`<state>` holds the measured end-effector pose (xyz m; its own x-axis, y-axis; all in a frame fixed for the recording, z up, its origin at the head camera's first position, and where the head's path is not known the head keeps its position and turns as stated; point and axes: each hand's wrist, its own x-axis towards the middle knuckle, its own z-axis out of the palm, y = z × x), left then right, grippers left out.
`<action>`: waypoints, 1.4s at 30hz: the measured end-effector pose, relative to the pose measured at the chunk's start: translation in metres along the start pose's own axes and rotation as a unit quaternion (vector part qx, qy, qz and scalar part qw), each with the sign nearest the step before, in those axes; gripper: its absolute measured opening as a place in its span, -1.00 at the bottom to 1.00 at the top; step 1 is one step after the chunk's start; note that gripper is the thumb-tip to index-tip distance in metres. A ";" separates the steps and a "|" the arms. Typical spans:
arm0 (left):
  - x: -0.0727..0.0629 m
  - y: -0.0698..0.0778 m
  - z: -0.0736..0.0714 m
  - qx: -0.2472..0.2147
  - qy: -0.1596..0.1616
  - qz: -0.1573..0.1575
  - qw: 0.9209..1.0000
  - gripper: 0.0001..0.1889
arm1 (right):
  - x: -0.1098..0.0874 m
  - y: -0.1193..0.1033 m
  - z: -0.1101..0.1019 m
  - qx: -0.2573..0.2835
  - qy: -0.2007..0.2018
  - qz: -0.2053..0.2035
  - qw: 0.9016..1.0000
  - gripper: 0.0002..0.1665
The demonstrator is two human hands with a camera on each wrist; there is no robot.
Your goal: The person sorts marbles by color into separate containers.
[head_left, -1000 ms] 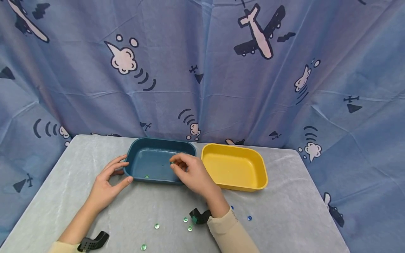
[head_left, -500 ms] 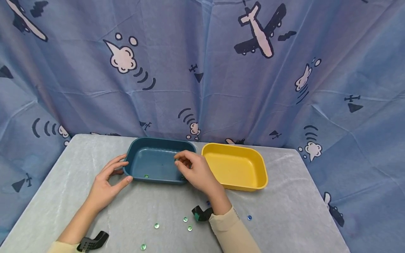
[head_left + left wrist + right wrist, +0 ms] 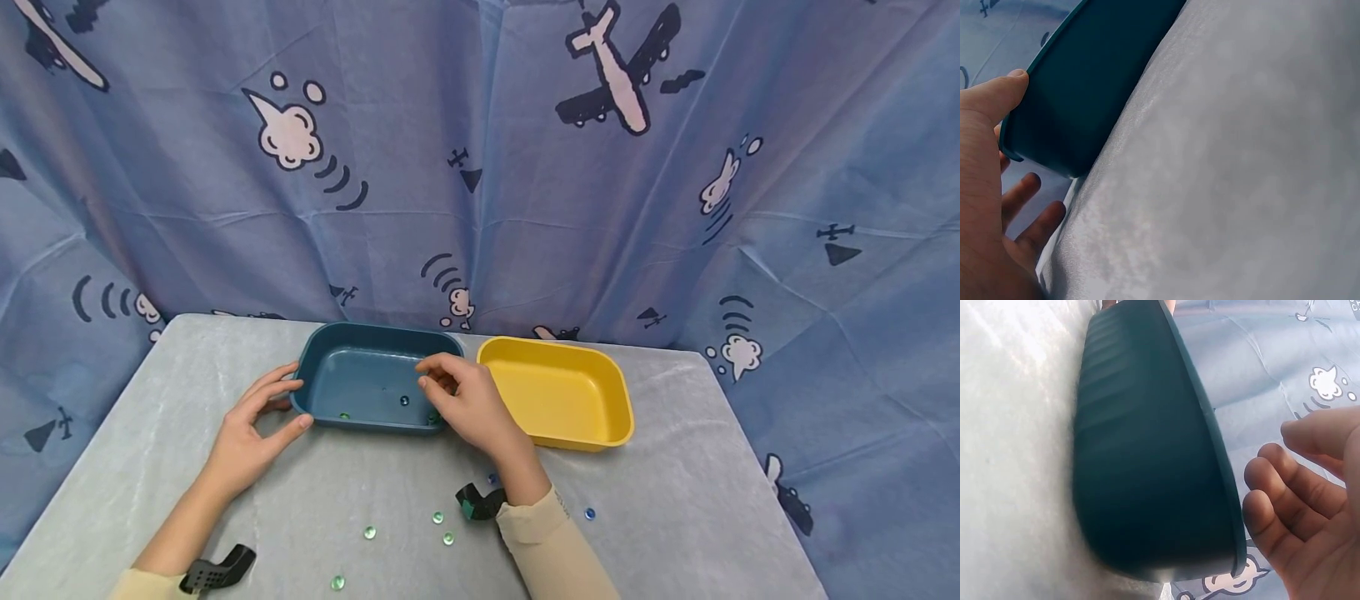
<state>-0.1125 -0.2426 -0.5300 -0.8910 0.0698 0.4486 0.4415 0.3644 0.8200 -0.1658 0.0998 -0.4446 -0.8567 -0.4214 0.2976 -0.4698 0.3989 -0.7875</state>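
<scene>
My left hand (image 3: 246,437) holds the left end of a dark teal tray (image 3: 375,427), thumb at the front rim and fingers spread along the side. In the left wrist view the thumb (image 3: 1013,87) lies on the rim. Over the tray's right end hovers my right hand (image 3: 468,404), fingers loosely bent, thumb apart from them, nothing between. Inside the tray lie a dark glass bead (image 3: 405,401), a green glass bead (image 3: 344,416) and another green bead (image 3: 433,418) near the right hand. The right wrist view shows loose fingers (image 3: 1272,481) beside the tray's rim.
A yellow tray (image 3: 558,437) stands right of the teal one. Several green beads (image 3: 370,532) lie on the grey cloth in front. One blue bead (image 3: 590,514) is at the right, and another blue bead (image 3: 492,478) beside the right wrist. A patterned curtain (image 3: 480,167) hangs behind.
The right hand has shifted slightly right and let go of a small bead; a dark bead now shows on the teal tray's floor. My left hand keeps its place.
</scene>
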 end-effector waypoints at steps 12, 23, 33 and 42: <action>0.001 0.000 0.000 0.002 0.000 -0.002 1.000 -0.43 | -0.004 0.001 -0.003 0.006 0.000 0.005 1.000 -0.80; 0.001 -0.003 -0.003 0.005 0.008 0.001 1.000 -0.41 | -0.004 -0.011 -0.004 0.011 -0.010 -0.010 1.000 -0.74; 0.002 0.000 -0.002 -0.001 -0.005 -0.009 1.000 -0.44 | -0.014 -0.020 -0.007 -0.010 -0.042 -0.012 0.999 -0.77; 0.001 0.001 -0.002 -0.004 -0.005 -0.007 1.000 -0.44 | -0.031 -0.025 -0.018 -0.008 -0.055 -0.009 0.998 -0.81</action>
<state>-0.1128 -0.2437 -0.5280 -0.8983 0.0731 0.4333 0.4291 0.3577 0.8294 -0.1313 0.1172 -0.4242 -0.8201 -0.5153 0.2486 -0.4883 0.4040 -0.7735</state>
